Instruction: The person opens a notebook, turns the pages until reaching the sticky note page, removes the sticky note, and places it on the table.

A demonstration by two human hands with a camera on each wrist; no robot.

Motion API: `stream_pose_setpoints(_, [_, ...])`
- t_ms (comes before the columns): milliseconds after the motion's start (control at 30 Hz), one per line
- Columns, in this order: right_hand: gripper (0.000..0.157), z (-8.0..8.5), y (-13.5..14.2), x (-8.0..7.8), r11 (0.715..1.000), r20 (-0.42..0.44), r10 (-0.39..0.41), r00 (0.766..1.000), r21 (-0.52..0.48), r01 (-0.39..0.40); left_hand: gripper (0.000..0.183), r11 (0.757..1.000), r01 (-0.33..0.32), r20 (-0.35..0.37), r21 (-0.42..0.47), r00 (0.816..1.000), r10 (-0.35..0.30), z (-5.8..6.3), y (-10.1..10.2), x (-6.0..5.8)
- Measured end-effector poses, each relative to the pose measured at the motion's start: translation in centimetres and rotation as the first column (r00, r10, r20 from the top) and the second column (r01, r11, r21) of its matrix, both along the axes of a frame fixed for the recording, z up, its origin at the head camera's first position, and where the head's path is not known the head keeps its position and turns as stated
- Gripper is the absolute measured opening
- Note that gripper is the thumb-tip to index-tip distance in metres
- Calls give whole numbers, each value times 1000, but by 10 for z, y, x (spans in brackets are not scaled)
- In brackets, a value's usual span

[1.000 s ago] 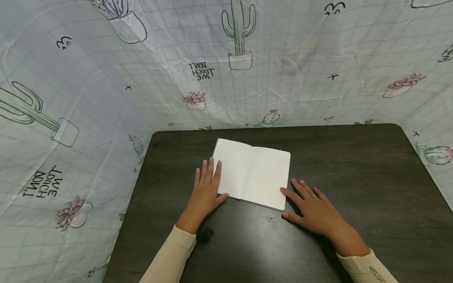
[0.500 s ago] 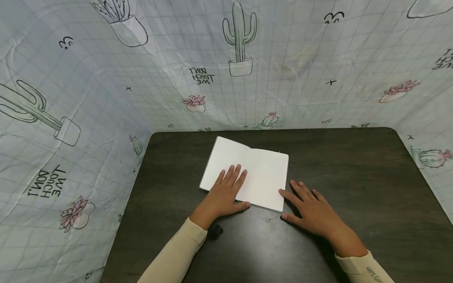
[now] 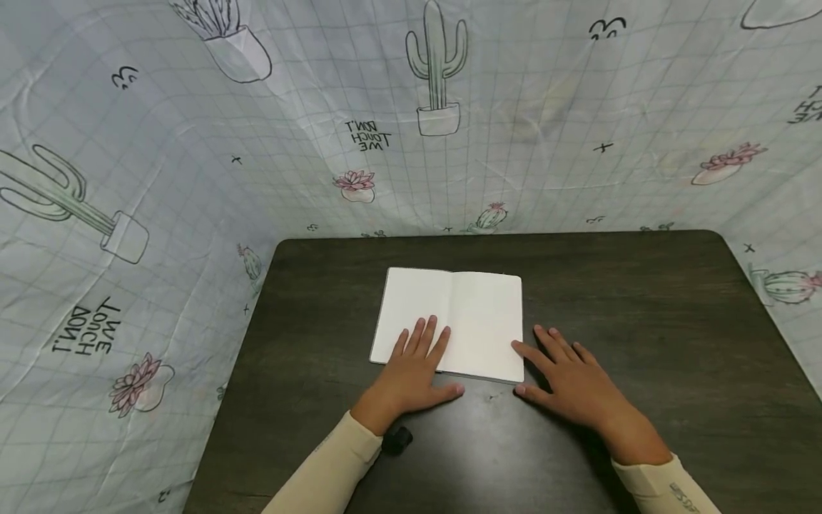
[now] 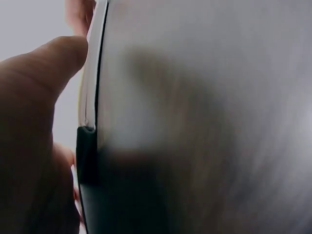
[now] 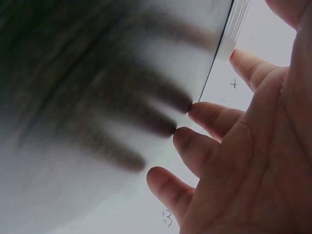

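Observation:
An open notebook [image 3: 484, 314] with blank white pages lies on the dark wooden table [image 3: 616, 300]. My left hand [image 3: 411, 375] rests over the lower part of its left page, fingers straight and slightly spread, the thumb pointing right below the near edge. In the left wrist view the thumb overlaps the notebook's page edge [image 4: 93, 73]. My right hand [image 3: 574, 389] lies flat with spread fingers beside the lower right corner, its index fingertip right at the page's edge. The right wrist view has that fingertip against the page stack [image 5: 235, 29], the other fingertips at the tabletop.
A small black object [image 3: 397, 440] sits beside the left wrist, at the cuff of the cream sleeve [image 3: 334, 464]. Behind and beside the table hangs a pale gridded cloth [image 3: 526, 121] printed with cacti and lettering.
My left hand has moved right from the notebook's left edge onto its left page, then slightly nearer. The left page has shifted and straightened. My right hand stays nearly in place.

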State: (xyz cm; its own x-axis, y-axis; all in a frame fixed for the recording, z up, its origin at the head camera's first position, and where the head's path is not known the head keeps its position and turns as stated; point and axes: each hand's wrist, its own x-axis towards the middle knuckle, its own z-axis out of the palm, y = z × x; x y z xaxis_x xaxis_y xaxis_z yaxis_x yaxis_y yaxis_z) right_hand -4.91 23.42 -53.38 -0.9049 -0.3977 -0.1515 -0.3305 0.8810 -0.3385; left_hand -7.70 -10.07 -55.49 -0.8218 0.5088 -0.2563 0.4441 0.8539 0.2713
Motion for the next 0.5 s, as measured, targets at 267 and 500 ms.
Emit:
stream_pose_setpoints(267, [83, -1, 3, 0, 1000, 3, -9, 1000, 3, 9, 110, 993, -119, 8, 15, 993, 119, -1, 23, 33])
stream_pose_setpoints(500, [85, -5, 4, 2, 1000, -15, -4, 1000, -5, 4, 109, 994, -108, -59, -2, 992, 108, -3, 27, 34])
